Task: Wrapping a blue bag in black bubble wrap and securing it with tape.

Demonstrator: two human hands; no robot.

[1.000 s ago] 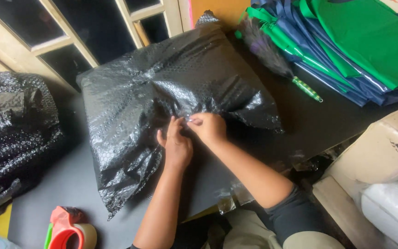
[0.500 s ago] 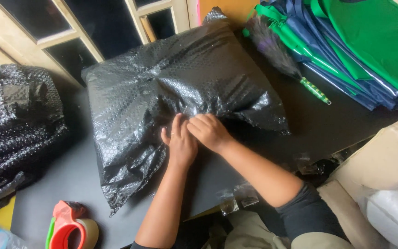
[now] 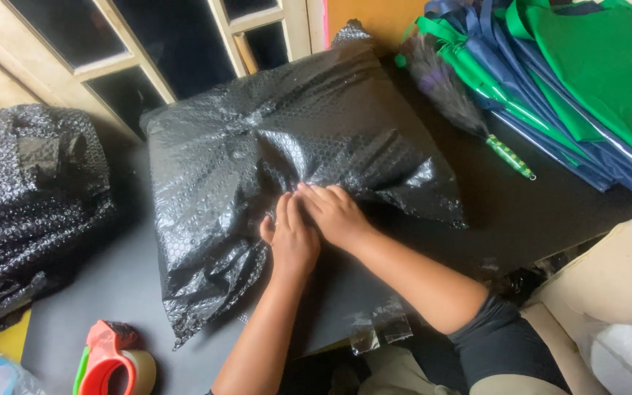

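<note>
A large parcel wrapped in black bubble wrap (image 3: pixel 294 146) lies on the dark table (image 3: pixel 535 212). My left hand (image 3: pixel 292 238) rests flat on the near edge of the wrap, fingers together and pointing away. My right hand (image 3: pixel 336 211) lies next to it, partly over its fingers, pressing down on the same fold. Neither hand grips anything. Clear tape strips (image 3: pixel 382 333) hang from the table's near edge below my arms.
A heap of black bubble wrap (image 3: pixel 23 212) lies at the left. A red and green tape dispenser (image 3: pixel 107 362) sits at the near left. Folded green and blue cloth bags (image 3: pixel 587 80) and a feather duster (image 3: pixel 462 110) lie at the far right. Wooden window frames stand behind.
Both hands have stayed on the fold near the parcel's front edge, the right hand sliding a little over the left. The view has shifted slightly.
</note>
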